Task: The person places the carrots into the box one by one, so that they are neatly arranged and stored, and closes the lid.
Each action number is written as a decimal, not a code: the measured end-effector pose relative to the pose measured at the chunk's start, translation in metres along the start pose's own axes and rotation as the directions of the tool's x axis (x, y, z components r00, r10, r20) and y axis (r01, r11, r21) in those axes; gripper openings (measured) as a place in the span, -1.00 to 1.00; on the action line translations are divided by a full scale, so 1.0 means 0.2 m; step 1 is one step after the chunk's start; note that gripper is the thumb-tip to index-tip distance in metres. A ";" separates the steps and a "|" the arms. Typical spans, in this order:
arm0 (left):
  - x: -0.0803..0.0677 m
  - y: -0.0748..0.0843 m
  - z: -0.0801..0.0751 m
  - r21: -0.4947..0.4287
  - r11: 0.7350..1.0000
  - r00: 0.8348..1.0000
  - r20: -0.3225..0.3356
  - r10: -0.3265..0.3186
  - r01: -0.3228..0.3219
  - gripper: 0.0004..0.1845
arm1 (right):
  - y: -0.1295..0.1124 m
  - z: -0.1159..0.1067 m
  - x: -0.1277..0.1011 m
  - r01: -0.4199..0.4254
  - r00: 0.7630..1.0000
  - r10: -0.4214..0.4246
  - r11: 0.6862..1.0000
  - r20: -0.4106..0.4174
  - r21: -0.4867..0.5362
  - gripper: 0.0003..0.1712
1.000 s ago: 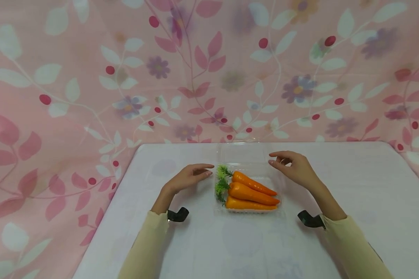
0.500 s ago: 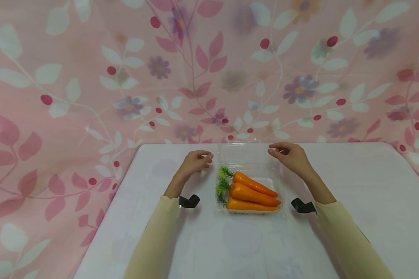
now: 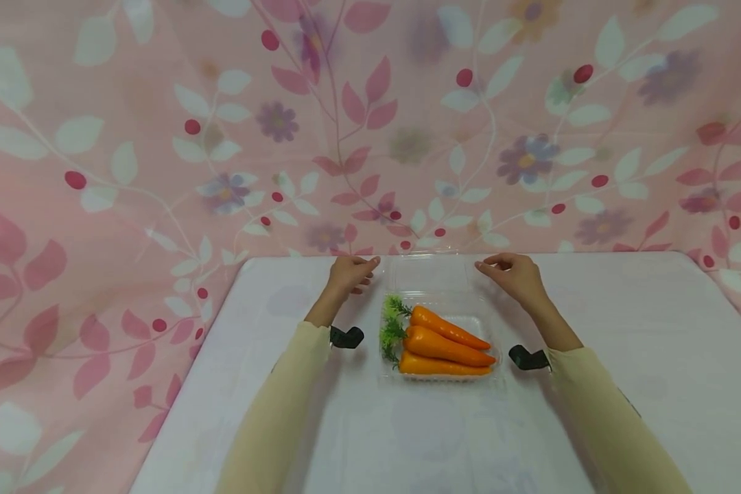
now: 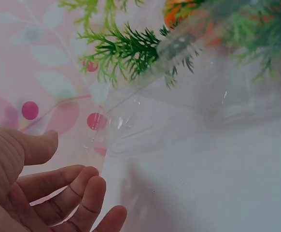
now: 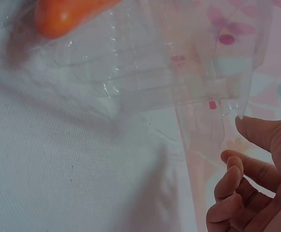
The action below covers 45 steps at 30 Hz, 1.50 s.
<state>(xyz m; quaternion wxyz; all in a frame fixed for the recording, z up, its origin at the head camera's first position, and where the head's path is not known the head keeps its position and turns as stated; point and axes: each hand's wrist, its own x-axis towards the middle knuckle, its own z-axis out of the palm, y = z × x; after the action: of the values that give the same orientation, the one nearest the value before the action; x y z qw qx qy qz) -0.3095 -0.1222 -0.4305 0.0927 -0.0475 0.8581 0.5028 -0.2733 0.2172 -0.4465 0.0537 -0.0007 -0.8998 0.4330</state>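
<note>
A clear plastic clamshell box (image 3: 440, 377) stands on the white table with its lid (image 3: 431, 273) raised at the back. In it lie three orange carrots (image 3: 447, 344) with green leafy tops (image 3: 392, 328) at the left. My left hand (image 3: 348, 274) is beside the lid's left edge, and in the left wrist view its thumb (image 4: 43, 147) and fingers are apart with nothing between them. On the other side, my right hand (image 3: 515, 276) has its thumb tip (image 5: 246, 126) right at the lid's corner. Its other fingers curl loosely below, away from the thumb.
The white-covered table (image 3: 444, 439) ends at a back edge just behind the lid. A pink floral cloth (image 3: 370, 123) hangs behind it and along the left side. Black wrist mounts (image 3: 347, 337) stick out from both sleeves.
My left hand has moved forward and slightly right, from beside the carrot tops to the lid's left edge. My right hand has moved slightly forward along the lid. The box and carrots stay put.
</note>
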 end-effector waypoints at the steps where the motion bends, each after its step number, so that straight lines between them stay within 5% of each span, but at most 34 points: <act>1: 0.01 0.00 0.00 0.011 1.000 1.000 -0.001 -0.003 0.003 -0.43 | 0.00 0.00 0.00 -0.014 1.000 0.014 1.000 0.008 0.000 -0.45; 12: 0.04 0.02 0.03 -0.056 0.992 0.993 0.031 -0.115 0.117 -0.56 | 0.01 0.01 0.02 -0.142 0.982 0.140 0.990 0.130 0.004 -0.30; 21: 0.05 0.05 0.04 -0.116 0.981 0.988 0.050 -0.148 0.153 -0.68 | 0.03 0.03 0.05 -0.286 0.938 0.267 0.957 0.222 0.056 -0.34; 32: 0.07 0.03 0.07 -0.216 0.956 0.980 0.065 -0.187 0.197 -0.67 | 0.02 0.01 0.04 -0.285 0.938 0.263 0.956 0.225 0.069 -0.40; 41: 0.10 0.04 0.06 -0.358 0.919 0.986 0.088 -0.140 0.163 -0.71 | 0.02 -0.01 0.05 -0.249 0.954 0.231 0.965 0.189 0.078 -0.41; 45: 0.07 0.07 0.04 -0.350 0.929 0.992 0.083 -0.098 0.121 -0.68 | 0.00 -0.04 0.04 -0.225 0.961 0.206 0.971 0.183 0.086 -0.39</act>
<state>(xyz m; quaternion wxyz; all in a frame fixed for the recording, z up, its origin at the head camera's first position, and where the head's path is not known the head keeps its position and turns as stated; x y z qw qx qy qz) -0.3247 -0.1074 -0.4257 0.1380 -0.0950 0.7459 0.6446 -0.2807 0.2243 -0.4411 -0.0721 -0.0583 -0.8713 0.4819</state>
